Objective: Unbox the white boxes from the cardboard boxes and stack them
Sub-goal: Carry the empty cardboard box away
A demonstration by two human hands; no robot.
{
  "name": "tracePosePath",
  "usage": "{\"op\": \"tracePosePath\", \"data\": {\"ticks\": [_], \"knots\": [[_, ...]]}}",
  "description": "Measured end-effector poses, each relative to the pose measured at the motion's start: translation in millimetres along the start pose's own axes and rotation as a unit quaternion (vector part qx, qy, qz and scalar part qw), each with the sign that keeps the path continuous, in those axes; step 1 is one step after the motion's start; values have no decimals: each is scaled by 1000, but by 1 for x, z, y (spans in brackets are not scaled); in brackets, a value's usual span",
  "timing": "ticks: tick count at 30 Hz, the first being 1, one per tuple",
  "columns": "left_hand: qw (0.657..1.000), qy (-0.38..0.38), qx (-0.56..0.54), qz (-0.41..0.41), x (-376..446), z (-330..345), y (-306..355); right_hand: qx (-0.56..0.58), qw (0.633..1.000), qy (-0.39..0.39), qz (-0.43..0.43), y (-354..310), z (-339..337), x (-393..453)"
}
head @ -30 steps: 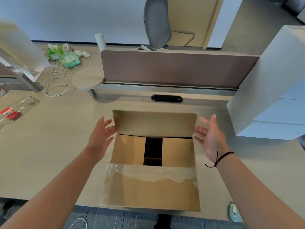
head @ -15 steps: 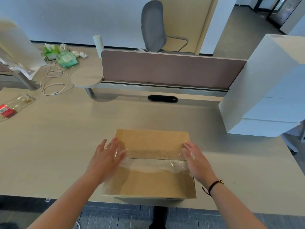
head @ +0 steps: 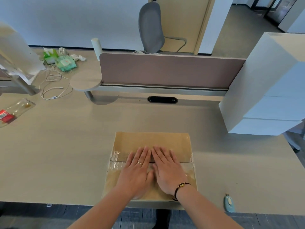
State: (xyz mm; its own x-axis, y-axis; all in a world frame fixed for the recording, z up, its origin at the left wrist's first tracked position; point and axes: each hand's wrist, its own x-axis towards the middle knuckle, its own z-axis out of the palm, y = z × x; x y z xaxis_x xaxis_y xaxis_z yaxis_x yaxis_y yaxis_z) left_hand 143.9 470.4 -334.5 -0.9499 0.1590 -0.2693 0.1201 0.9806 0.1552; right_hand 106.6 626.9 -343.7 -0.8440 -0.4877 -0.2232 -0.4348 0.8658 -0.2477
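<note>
The left hand (head: 137,172) and right hand (head: 166,169) lie flat, fingers straight, pressing the closed flaps of the cardboard box (head: 151,142) at the counter's (head: 66,146) near edge. Seemingly emptied and flattened; clear it next. White boxes (head: 267,90) stand stacked far right.

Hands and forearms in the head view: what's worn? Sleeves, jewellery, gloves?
No gloves and no sleeves in view: both forearms are bare to the frame edge. The left hand wears a thin gold-coloured ring on one finger. The right hand has a dark cord bracelet with a small gold-coloured charm at the wrist.
</note>
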Motion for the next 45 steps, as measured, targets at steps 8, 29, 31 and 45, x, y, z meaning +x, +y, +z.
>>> {"op": "tracePosePath", "data": {"ticks": [8, 29, 31, 45], "knots": [[1000, -26, -3, 4, 4, 6, -3, 1, 1000, -10, -4, 4, 8, 4], [843, 25, -445, -300, 5, -16, -95, 445, 830, 59, 332, 70, -21, -16], [806, 19, -497, -322, 7, -11, -94, 516, 782, 47, 345, 73, -16, -15], [778, 73, -522, -342, 6, -14, -81, 596, 691, 104, 395, 73, -12, -21]]}}
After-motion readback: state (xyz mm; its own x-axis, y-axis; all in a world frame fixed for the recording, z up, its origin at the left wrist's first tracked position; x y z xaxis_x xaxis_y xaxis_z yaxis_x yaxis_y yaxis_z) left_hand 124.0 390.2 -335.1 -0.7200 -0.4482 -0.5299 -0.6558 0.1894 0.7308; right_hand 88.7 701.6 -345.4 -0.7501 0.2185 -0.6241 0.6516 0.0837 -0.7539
